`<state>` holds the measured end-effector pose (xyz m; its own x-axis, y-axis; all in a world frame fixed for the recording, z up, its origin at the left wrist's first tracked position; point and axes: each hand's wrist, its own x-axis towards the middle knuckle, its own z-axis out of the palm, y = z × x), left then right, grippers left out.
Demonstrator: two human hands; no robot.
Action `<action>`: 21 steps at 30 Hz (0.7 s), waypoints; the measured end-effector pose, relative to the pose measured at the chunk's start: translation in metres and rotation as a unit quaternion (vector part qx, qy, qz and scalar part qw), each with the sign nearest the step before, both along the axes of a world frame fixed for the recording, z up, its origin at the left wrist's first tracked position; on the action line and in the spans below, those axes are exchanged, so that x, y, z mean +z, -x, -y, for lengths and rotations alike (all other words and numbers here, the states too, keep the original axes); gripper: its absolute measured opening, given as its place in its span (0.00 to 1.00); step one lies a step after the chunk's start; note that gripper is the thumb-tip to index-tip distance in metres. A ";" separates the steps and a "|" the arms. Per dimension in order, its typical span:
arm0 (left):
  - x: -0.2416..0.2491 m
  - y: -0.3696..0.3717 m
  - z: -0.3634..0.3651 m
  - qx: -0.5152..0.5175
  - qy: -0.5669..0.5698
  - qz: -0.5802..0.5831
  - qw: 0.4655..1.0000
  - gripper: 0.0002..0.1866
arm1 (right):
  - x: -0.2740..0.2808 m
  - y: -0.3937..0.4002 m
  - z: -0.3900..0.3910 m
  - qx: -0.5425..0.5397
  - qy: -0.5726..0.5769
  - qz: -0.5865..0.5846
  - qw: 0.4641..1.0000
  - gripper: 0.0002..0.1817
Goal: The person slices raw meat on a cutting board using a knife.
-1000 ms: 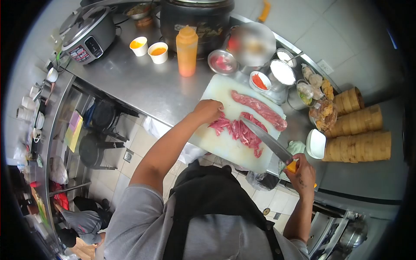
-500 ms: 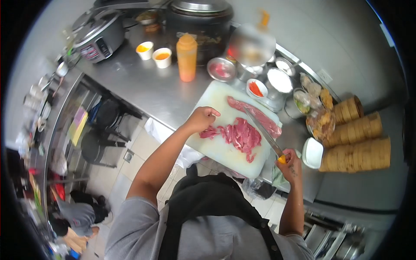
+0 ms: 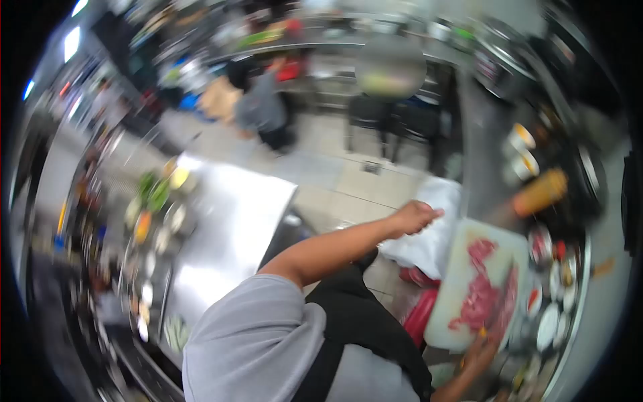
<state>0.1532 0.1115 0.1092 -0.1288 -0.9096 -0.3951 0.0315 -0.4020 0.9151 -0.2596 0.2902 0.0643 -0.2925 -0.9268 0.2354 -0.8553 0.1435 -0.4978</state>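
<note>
My left hand (image 3: 415,218) hangs in the air beside the cutting board, fingers curled together, and I see nothing in it. A white cutting board (image 3: 439,315) lies on the metal counter to the right. On it are a heap of sliced raw meat (image 3: 479,299) and, along the far side, a longer uncut piece (image 3: 509,291). At the board's near end my right hand (image 3: 483,350) grips a knife by its yellow handle (image 3: 483,332). The blade is smeared by motion over the meat.
Bowls (image 3: 534,299) and metal containers line the wall beyond the board. An orange squeeze bottle (image 3: 541,191) and two white cups stand farther along the counter. A shiny metal table (image 3: 228,228) is at the left. A person in grey (image 3: 262,107) crouches on the floor.
The view has swung to the left, so the board now sits at the right. My left hand has moved off the board. The knife stays in my right hand.
</note>
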 end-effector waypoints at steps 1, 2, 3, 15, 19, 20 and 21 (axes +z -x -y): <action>0.002 -0.013 -0.018 0.034 -0.004 0.014 0.999 0.27 | 0.010 -0.006 0.006 0.010 0.001 -0.028 1.000 0.19; 0.005 -0.026 -0.038 0.067 -0.015 0.026 0.997 0.29 | 0.023 -0.017 0.019 0.052 0.006 -0.023 0.998 0.19; 0.006 -0.034 -0.055 0.088 -0.027 0.035 0.995 0.30 | 0.035 -0.028 0.026 0.089 -0.050 -0.022 0.995 0.20; -0.016 -0.040 -0.181 -0.102 0.041 0.111 0.988 0.27 | -0.030 -0.272 0.010 0.248 -0.371 0.689 0.571 0.29; 0.004 -0.065 -0.209 -0.179 0.031 0.109 0.977 0.26 | -0.039 -0.296 -0.015 0.223 -0.367 0.742 0.514 0.22; 0.004 -0.070 -0.214 -0.195 0.059 0.144 0.968 0.26 | -0.042 -0.298 -0.020 0.202 -0.368 0.744 0.519 0.20; 0.011 -0.075 -0.218 -0.175 0.027 0.076 0.981 0.26 | -0.043 -0.302 -0.025 0.185 -0.373 0.747 0.518 0.18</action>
<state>0.2278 0.3295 0.1198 -0.3802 -0.8405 -0.3859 -0.2382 -0.3142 0.9190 0.0424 0.3148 0.0214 0.5982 -0.6552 -0.4614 0.3681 0.7361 -0.5680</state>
